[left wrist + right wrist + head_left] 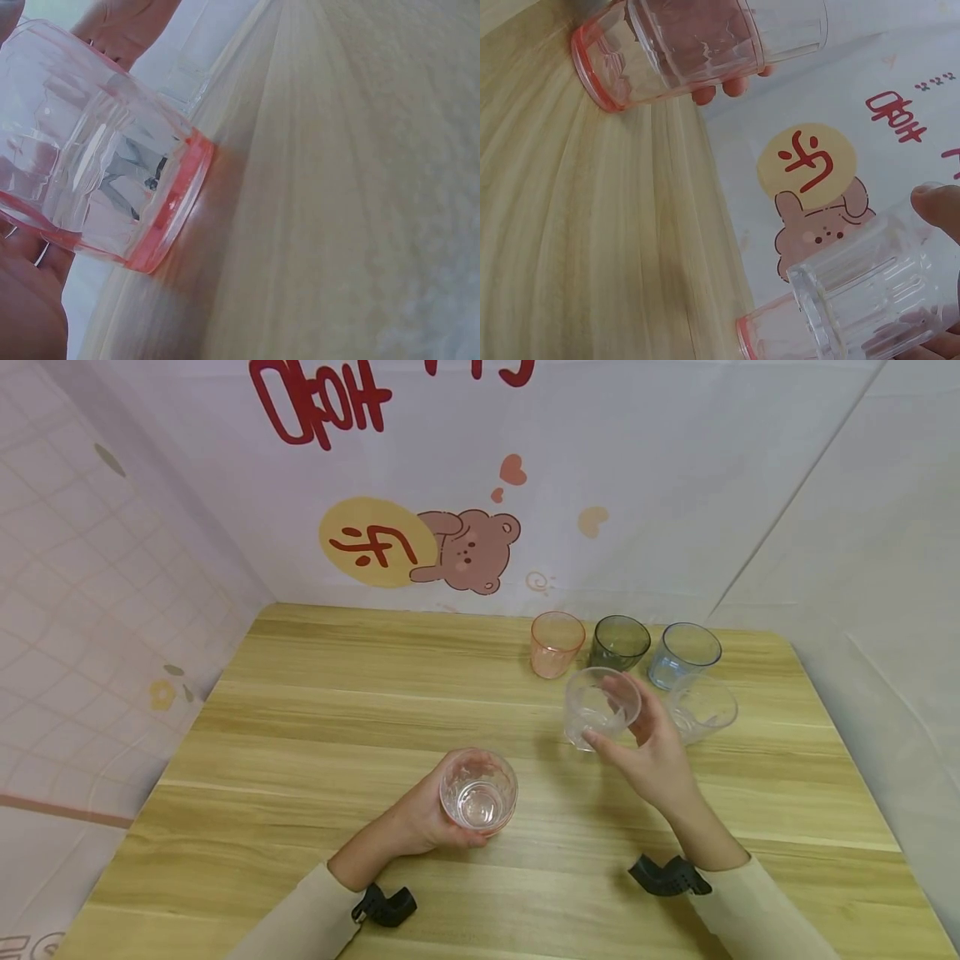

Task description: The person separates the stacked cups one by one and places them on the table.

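My left hand (423, 818) grips a pink-tinted cup (112, 172) just above the table. Another clear cup (799, 30) is nested in it, its upper part standing out past the pink cup's rim in the right wrist view. My right hand (656, 760) holds a faceted clear cup (579, 718) between thumb and fingers, farther forward and to the right. This cup's mouth faces up, and nothing shows inside it. Beside the right hand, another clear cup (708, 706) stands partly hidden behind the fingers.
Along the back right stand a pink cup (556, 647), a dark green cup (621, 639) and a blue cup (686, 652). The wood-grain table (315, 693) meets a white printed backdrop (645, 460) at its back edge. Pale hangings flank both sides.
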Tool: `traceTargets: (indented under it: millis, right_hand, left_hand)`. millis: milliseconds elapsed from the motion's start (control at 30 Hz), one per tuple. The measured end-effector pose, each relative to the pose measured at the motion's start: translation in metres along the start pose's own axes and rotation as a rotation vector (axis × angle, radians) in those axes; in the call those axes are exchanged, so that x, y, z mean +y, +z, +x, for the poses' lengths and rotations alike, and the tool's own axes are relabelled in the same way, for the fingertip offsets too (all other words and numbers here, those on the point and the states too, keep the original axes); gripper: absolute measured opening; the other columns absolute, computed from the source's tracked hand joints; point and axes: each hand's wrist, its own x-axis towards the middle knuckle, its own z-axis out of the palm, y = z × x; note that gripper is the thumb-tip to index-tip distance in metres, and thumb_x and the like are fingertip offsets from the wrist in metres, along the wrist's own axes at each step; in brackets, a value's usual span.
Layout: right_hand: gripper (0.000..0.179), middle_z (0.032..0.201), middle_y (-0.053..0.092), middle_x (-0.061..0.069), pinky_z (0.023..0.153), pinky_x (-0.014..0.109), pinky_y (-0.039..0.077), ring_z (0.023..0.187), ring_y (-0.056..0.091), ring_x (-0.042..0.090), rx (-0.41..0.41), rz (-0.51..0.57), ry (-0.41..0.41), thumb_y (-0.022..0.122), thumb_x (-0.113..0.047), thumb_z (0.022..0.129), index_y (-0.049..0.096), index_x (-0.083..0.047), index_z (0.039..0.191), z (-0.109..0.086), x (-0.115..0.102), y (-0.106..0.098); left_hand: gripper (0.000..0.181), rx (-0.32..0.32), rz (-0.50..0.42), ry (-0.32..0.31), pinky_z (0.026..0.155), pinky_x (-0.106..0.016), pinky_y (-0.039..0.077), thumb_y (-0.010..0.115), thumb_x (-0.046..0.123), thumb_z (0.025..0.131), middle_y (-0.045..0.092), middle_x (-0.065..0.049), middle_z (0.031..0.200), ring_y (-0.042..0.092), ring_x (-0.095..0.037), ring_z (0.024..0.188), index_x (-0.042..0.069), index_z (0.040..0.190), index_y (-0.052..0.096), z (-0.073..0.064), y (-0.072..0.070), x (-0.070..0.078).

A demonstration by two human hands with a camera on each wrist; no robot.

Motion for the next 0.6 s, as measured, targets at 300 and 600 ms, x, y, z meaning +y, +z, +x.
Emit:
traceTargets:
  millis: [300, 600]
  right_hand:
    - [0.084, 0.150, 0.055, 0.026, 0.119, 0.014, 0.043, 0.141, 0.058, 0.015, 0.043, -0.076, 0.089, 0.078, 0.022, 0.083, 0.039, 0.009, 0.156, 0.002, 0.007, -0.003]
    - [0.084, 0.164, 0.047, 0.026, 0.127, 0.026, 0.038, 0.154, 0.044, 0.042, 0.054, -0.153, 0.244, 0.081, 0.007, 0.090, 0.033, 0.006, 0.160, 0.004, 0.011, -0.010]
  left_hand:
    - [0.096, 0.001, -0.001, 0.008, 0.118, -0.025, 0.046, 0.094, -0.007, 0.073, 0.054, -0.023, 0.152, 0.058, -0.015, 0.137, 0.000, 0.152, 0.041, -0.001, 0.000, 0.000]
    - [0.097, 0.001, -0.008, 0.005, 0.118, -0.027, 0.046, 0.094, -0.007, 0.072, 0.055, -0.022, 0.153, 0.059, -0.014, 0.136, 0.001, 0.153, 0.041, 0.000, 0.001, 0.001]
